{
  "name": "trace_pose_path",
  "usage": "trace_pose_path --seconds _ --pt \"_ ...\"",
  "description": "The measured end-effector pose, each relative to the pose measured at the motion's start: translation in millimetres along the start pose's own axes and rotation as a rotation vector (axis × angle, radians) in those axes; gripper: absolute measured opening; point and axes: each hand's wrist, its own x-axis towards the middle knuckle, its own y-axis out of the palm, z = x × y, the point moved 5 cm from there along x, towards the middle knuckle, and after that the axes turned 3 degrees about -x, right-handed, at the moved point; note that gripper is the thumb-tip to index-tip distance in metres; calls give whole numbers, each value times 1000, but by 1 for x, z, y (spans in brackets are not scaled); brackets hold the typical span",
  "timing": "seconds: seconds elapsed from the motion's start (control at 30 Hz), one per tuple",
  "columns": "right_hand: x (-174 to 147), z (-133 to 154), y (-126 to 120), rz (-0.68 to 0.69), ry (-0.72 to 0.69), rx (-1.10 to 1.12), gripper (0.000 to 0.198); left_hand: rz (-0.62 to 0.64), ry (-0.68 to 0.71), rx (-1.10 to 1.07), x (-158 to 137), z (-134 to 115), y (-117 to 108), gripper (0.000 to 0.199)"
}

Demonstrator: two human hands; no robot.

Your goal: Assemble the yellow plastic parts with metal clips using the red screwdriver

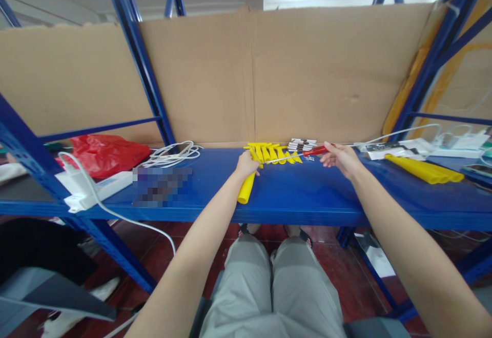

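Close by, soft grey trousers (238, 286) with creases, over hard red floor tiles (332, 261). Then the blue table (307, 189), smooth and a bit shiny. Near its front edge, in the middle, one yellow tube (246, 190), round and smooth, with an open end toward the lap. Left hand (247, 164) wrapped round the far end of the tube, fingers curled and pressed on it. Right hand (343, 158) over the table, thumb and finger pinching the red handle (317, 150) of a long tool, other fingers bent. From the handle to the left hand, a thin, straight metal rod (284, 159). Rod tip inside the tube or just beside it: cannot tell.

On the left, a white power strip (115, 185), a crinkly red bag (109, 156) and a loopy white cord (172, 154). On the right, more yellow tubes (426, 169), side by side. Past the hands, a row of small yellow pieces (272, 152), near little white-and-dark pieces (303, 144). Behind, flat brown cardboard (326, 71) with a fold line, beside blue metal posts (140, 61).
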Motion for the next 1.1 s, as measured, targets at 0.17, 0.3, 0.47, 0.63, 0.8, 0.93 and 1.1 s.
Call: trace_pose_path --seconds 0.17,0.3,0.47,0.63,0.8,0.93,1.1 --pt "-3 2 1 -7 15 -5 26 1 -5 -2 0 0 0 36" --pt "-5 2 3 -11 35 -21 21 -7 -10 3 -1 0 0 37" --pt "-6 1 4 -7 63 -22 14 -16 -19 11 -1 0 -1 40" --pt "-4 0 5 -14 89 30 13 -7 -16 18 -2 -1 0 39" --pt "-4 0 4 -15 93 28 14 -2 -18 12 -1 0 1 38" --pt "-6 1 3 -32 70 3 16 -2 -10 -3 1 1 1 37" --pt "-5 -1 1 -50 59 -42 24 -6 -10 3 1 1 1 37"
